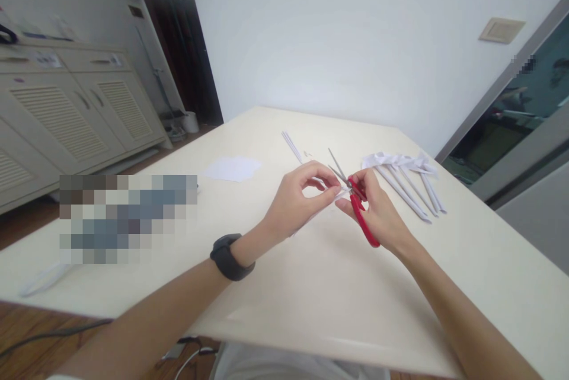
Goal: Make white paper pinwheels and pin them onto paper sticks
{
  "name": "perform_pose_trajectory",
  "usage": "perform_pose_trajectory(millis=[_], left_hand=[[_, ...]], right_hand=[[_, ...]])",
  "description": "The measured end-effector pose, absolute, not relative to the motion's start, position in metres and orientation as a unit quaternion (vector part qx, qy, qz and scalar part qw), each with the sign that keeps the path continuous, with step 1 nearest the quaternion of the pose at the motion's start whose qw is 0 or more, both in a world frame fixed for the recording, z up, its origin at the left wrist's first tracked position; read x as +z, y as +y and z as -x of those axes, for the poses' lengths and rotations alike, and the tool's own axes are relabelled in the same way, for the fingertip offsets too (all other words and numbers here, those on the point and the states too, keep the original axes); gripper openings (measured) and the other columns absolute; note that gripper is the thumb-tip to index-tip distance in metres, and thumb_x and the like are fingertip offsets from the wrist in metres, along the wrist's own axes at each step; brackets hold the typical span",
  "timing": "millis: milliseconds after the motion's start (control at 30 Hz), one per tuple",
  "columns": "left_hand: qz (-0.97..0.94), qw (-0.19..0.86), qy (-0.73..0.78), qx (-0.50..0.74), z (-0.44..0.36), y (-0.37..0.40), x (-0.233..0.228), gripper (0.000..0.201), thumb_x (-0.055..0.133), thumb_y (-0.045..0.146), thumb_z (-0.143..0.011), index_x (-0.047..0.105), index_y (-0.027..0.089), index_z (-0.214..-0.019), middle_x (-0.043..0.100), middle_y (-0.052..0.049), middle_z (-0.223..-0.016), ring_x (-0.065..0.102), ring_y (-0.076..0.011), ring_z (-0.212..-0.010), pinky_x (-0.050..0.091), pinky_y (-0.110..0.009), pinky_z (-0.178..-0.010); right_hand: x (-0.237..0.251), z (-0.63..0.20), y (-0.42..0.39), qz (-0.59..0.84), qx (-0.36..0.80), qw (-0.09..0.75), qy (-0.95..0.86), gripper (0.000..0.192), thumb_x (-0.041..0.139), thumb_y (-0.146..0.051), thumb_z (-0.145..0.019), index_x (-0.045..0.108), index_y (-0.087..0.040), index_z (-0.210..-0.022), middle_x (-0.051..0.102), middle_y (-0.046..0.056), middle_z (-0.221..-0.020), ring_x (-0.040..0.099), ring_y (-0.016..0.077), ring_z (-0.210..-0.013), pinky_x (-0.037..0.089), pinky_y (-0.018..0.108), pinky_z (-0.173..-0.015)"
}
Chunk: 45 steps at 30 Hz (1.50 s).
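The right hand (377, 211) has its fingers through the glossy red plastic handles of a pair of scissors (355, 199), whose thin grey metal blades stand parted in a narrow V pointing to the far left. The left hand (296, 196) is curled, its thumb and fingertips pinched on a narrow white paper strip (317, 211) that runs from under the palm toward the blades; the two hands almost meet above the middle of the table (311, 285), and the strip's end sits right at the blades' hinge (whether the metal is biting the paper I cannot tell). A matte black wristband (231, 256), smooth and rounded, wraps the left wrist.

The table is pale cream with a smooth, slightly shiny top and a rounded near edge. To the right, just beyond the right hand, lies a fan of rolled white paper tubes (411, 187), long and slim, with crumpled flared ends at the far side. Farther left rests a flat, irregular white paper sheet (233, 168), and beyond the hands a few thin paper slivers (292, 146). At the far left stands a cream cabinet (66, 119) with louvred doors. No writing is readable anywhere.
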<state>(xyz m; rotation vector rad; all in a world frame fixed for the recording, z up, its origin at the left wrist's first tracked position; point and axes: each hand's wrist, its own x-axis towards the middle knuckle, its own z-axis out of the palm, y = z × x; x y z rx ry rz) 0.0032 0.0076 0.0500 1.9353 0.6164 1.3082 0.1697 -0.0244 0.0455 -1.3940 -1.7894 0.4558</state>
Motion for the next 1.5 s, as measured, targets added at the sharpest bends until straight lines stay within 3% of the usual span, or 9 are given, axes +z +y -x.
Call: perform_pose_trajectory(millis=[400, 633, 1033, 1500], left_hand=[[-0.716, 0.417, 0.233, 0.509, -0.001, 0.010, 0.050, 0.003, 0.058, 0.018, -0.078, 0.059, 0.016, -0.080, 0.060, -0.004, -0.086, 0.059, -0.0153, -0.084, 0.048, -0.028, -0.078], [-0.669, 0.513, 0.240, 0.480, -0.002, 0.011, 0.047, 0.005, 0.058, 0.019, -0.078, 0.056, 0.016, -0.082, 0.063, -0.005, -0.087, 0.061, -0.0156, -0.080, 0.050, -0.030, -0.076], [-0.701, 0.472, 0.235, 0.480, -0.001, 0.009, 0.049, 0.009, 0.056, 0.022, -0.081, 0.060, 0.016, -0.086, 0.062, -0.006, -0.091, 0.059, -0.0171, -0.088, 0.048, -0.032, -0.082], [-0.690, 0.470, 0.235, 0.498, -0.001, 0.010, 0.052, 0.006, 0.059, 0.021, -0.077, 0.059, 0.016, -0.080, 0.061, -0.004, -0.087, 0.059, -0.0165, -0.085, 0.049, -0.028, -0.076]], right_hand=[[0.036, -0.170, -0.020, 0.511, 0.080, 0.436, -0.737, 0.040, 0.069, -0.022, -0.065, 0.038, -0.023, -0.090, 0.050, -0.001, -0.086, 0.049, 0.0132, -0.073, 0.042, 0.026, -0.067], [0.034, -0.170, -0.020, 0.523, 0.047, 0.431, -0.734, 0.037, 0.067, -0.022, -0.066, 0.038, -0.023, -0.089, 0.051, -0.001, -0.085, 0.050, 0.0138, -0.071, 0.042, 0.026, -0.063], [0.034, -0.171, -0.022, 0.544, 0.016, 0.438, -0.715, 0.031, 0.064, -0.021, -0.068, 0.035, -0.023, -0.079, 0.049, -0.005, -0.066, 0.043, 0.0096, -0.054, 0.036, 0.022, -0.052], [0.035, -0.172, -0.020, 0.508, 0.026, 0.447, -0.736, 0.028, 0.059, -0.021, -0.070, 0.037, -0.023, -0.088, 0.054, 0.001, -0.085, 0.051, 0.0153, -0.072, 0.043, 0.029, -0.064]])
